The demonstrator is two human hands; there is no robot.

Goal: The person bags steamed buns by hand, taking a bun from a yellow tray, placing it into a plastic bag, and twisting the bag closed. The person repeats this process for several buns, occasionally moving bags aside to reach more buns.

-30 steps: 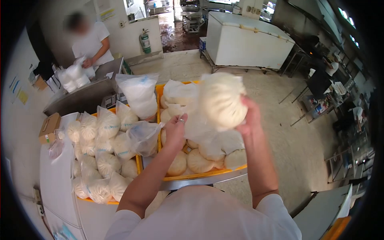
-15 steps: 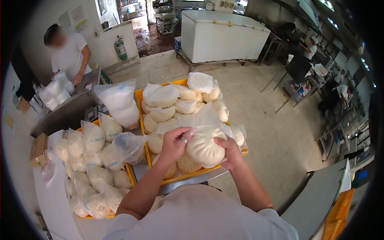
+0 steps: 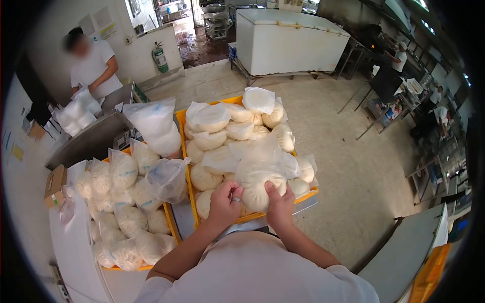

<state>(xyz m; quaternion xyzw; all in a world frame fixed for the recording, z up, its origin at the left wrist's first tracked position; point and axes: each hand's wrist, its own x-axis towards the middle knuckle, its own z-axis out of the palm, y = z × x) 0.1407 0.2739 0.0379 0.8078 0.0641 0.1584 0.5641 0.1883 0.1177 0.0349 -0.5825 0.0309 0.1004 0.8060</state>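
A large pleated white bun point(image 3: 256, 191), partly inside a thin clear bag point(image 3: 260, 156), is held over the front of a yellow crate point(image 3: 189, 177). My left hand point(image 3: 227, 199) pinches the bag's edge at the bun's left side. On the right, my right hand point(image 3: 279, 201) grips the bun with its thumb on top. Many loose buns with paper squares point(image 3: 207, 116) fill the crate beneath. To the left, a second yellow crate point(image 3: 173, 222) carries bagged buns point(image 3: 131, 218).
A bulky plastic bag point(image 3: 156, 126) stands between the crates and a counter. Behind it a co-worker point(image 3: 96, 63) handles white bags. A cardboard box point(image 3: 55, 186) sits at the far left. A white chest freezer point(image 3: 290, 48) stands across the floor.
Both hands and the bun have moved slightly lower. The bag now covers more of the bun, and my right hand has shifted to its lower right. The view has turned a little.
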